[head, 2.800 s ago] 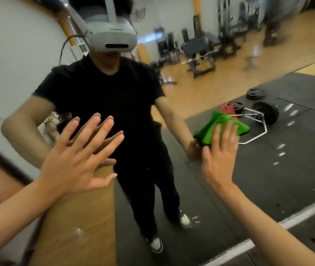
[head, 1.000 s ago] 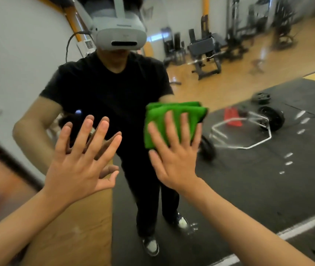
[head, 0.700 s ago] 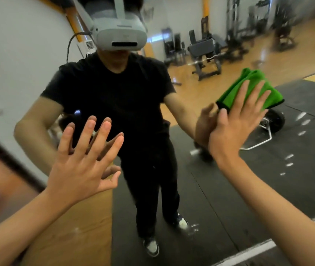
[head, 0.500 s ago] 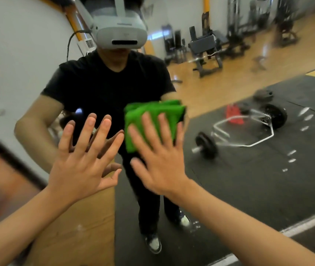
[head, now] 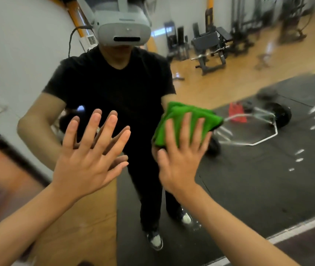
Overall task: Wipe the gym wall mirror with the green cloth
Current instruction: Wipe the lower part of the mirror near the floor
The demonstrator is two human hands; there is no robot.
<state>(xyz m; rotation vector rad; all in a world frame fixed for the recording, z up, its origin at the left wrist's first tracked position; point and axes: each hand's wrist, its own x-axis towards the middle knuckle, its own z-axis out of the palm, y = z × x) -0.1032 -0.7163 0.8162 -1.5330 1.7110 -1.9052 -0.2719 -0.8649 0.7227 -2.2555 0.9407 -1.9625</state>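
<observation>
Against the mirror, the flat-fingered right hand presses a folded green cloth.

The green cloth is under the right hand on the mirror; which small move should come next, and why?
Probably slide the right hand with the green cloth rightward across the mirror. The folded cloth lies flat under that hand, and the left hand rests flat on the glass to its left, blocking that way.
</observation>
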